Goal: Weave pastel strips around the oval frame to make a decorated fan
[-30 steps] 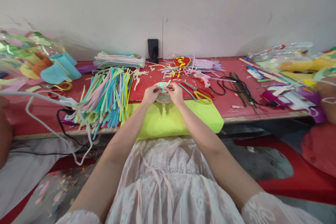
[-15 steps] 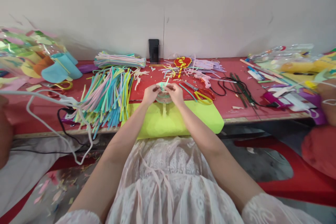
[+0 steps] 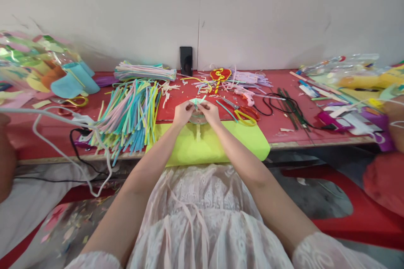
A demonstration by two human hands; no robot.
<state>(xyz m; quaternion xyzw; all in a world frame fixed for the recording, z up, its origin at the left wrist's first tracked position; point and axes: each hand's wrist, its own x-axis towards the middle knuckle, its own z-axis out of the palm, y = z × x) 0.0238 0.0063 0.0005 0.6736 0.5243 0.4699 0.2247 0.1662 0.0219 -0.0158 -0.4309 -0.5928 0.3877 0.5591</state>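
1. A short pale green strip (image 3: 203, 98) stands tilted near the centre of the frame, its upper end free and its lower part among the fingertips.
2. Just below it, partly covered by the fingers, is a round pale green piece (image 3: 198, 118); whether strip and piece touch, I cannot tell.
3. The right hand (image 3: 211, 112) has its thumb and forefinger pinched on the strip. The left hand (image 3: 182, 113) is close beside it, fingertips drawn together; what lies between them is too small to tell.
4. For such fine handling, a light pinch near the lower end should steer the strip best; a hard squeeze could crease it. Steadying the round piece with the left fingers would probably help.
5. Under the forearms, at lower centre, a yellow-green sheet (image 3: 217, 147) overhangs the edge of the red tabletop (image 3: 271, 125).
6. Right of centre lie yellow-handled scissors (image 3: 246, 118) and a pink glue gun (image 3: 248, 97); its hot tip would deserve care.
7. Left of centre, a loose heap of coloured strips (image 3: 128, 113) spreads out.
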